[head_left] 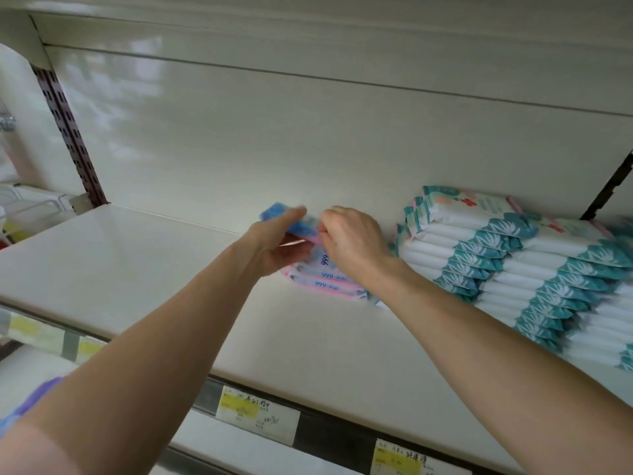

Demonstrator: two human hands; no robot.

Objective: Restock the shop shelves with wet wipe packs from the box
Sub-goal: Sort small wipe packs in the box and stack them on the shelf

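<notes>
Fingers and thumb of the left grip [274, 243] curl round a blue-and-pink wet wipe pack [291, 219], which is blurred and raised at a tilt. The right grip [352, 241], its fingers curled under, pinches the same pack at its right end. Directly below them a low stack of pink packs [325, 281] lies flat near the shelf's [137, 262] back edge. Just right of it, taller stacks of white-and-teal packs [496, 258] run along the shelf towards its right end. Yellow price labels [257, 411] sit on the front edge.
</notes>
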